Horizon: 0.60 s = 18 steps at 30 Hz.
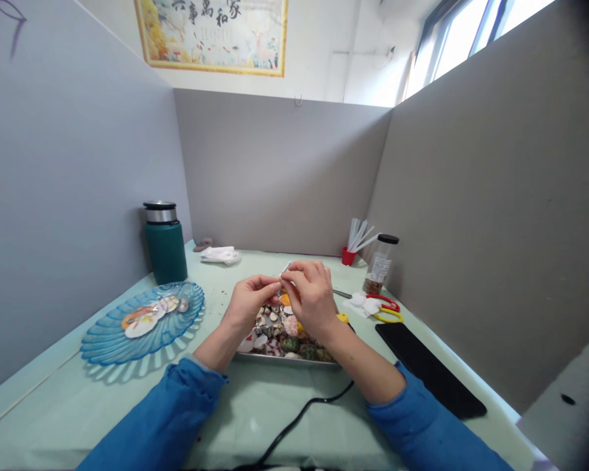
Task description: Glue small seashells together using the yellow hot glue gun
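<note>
My left hand [248,302] and my right hand [315,296] meet fingertip to fingertip above a metal tray [287,359]. Both pinch at one spot, on something pale and too small to name. Beneath them the tray is filled with mixed seashells, among them a ribbed pinkish shell [290,325] and a dark green one [290,344]. My right hand and forearm cover part of the tray's right side. To the left, a blue scalloped plate [108,352] bears several shells, including a large white and orange one [144,323].
At the back left stand a green bottle [165,252] and white folded cloth or plastic [220,255]. Back right are a red cup [348,256] of white sticks and a black-lidded jar [380,267]. Red-and-yellow-handled scissors [389,315], a black pad [429,369] and a black cable [307,409] lie nearer.
</note>
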Motion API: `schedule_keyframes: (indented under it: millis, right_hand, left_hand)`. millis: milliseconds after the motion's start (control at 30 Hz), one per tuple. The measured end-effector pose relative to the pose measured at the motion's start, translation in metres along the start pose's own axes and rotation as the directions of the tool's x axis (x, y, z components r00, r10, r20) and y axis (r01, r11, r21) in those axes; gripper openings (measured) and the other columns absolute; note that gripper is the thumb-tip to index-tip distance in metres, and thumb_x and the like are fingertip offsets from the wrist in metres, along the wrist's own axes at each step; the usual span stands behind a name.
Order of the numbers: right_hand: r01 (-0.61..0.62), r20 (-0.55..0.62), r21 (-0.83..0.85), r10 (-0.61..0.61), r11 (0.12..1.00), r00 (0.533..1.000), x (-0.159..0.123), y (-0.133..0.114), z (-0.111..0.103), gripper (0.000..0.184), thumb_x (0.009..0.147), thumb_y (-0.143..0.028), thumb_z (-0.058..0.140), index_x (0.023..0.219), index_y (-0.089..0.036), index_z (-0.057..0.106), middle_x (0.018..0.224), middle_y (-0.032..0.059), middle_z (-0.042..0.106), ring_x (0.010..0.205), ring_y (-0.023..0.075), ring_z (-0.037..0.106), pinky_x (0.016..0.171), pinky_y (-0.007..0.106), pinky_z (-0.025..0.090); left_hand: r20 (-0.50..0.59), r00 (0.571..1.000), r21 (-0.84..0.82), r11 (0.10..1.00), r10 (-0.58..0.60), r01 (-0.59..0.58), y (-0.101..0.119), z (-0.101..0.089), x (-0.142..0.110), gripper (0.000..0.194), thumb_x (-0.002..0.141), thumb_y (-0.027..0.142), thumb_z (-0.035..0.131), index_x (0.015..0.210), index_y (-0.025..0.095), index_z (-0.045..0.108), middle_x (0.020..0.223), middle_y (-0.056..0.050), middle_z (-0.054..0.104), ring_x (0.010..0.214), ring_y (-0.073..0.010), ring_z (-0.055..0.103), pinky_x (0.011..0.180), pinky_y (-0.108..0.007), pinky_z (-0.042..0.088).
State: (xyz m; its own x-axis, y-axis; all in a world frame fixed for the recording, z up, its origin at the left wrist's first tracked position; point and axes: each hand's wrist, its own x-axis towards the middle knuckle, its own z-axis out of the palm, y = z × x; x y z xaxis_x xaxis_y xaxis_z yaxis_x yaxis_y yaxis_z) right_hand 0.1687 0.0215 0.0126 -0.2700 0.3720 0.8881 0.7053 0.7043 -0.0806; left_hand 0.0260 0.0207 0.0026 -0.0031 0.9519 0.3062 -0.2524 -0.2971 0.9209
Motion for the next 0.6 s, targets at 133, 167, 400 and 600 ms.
schedule_keyframes:
  millis: [133,167,400,600]
  right_hand:
    - [-0.012,-0.016,0.050,0.013,0.999,1.000,0.001,-0.001,0.001,0.014,0.087,-0.024,0.050,0.094,-0.019,0.061,0.099,0.0078,0.060,0.096,0.0227,0.048,0.083,0.038,0.035]
    - [-0.022,-0.035,0.079,0.025,0.997,0.999,0.002,-0.002,0.001,0.016,0.087,-0.025,0.050,0.098,-0.019,0.059,0.101,0.0082,0.060,0.096,0.0228,0.049,0.084,0.038,0.036]
    - [-0.243,-0.073,0.324,0.280,0.915,0.957,0.006,0.009,0.000,0.015,0.086,-0.024,0.045,0.092,-0.018,0.057,0.091,0.0071,0.060,0.088,0.0198,0.054,0.081,0.034,0.042]
    - [-0.553,0.347,0.561,0.431,0.616,0.833,0.002,0.013,0.015,0.011,0.076,-0.026,0.054,0.081,-0.017,0.059,0.076,0.0020,0.062,0.069,0.0150,0.056,0.065,0.027,0.045]
  left_hand:
    - [-0.008,1.000,-0.047,0.999,-0.021,0.021,0.001,-0.001,0.001,0.019,0.062,0.025,0.075,0.073,0.010,0.068,0.056,0.000,0.063,0.047,-0.0068,0.053,0.049,-0.018,0.044]
    - [-0.010,0.999,-0.080,0.996,-0.039,0.038,0.001,-0.001,0.002,0.020,0.061,0.024,0.075,0.074,0.010,0.068,0.058,0.000,0.064,0.047,-0.0064,0.053,0.049,-0.018,0.044]
    - [0.011,0.987,-0.299,0.941,-0.161,0.157,0.004,-0.005,0.005,0.021,0.061,0.018,0.077,0.078,0.009,0.067,0.075,-0.005,0.069,0.047,-0.0025,0.052,0.049,-0.015,0.045]
    - [0.051,0.978,-0.373,0.905,-0.202,0.206,0.001,-0.009,0.006,0.020,0.064,0.016,0.075,0.081,0.011,0.067,0.071,-0.001,0.066,0.046,-0.0025,0.052,0.047,-0.015,0.046]
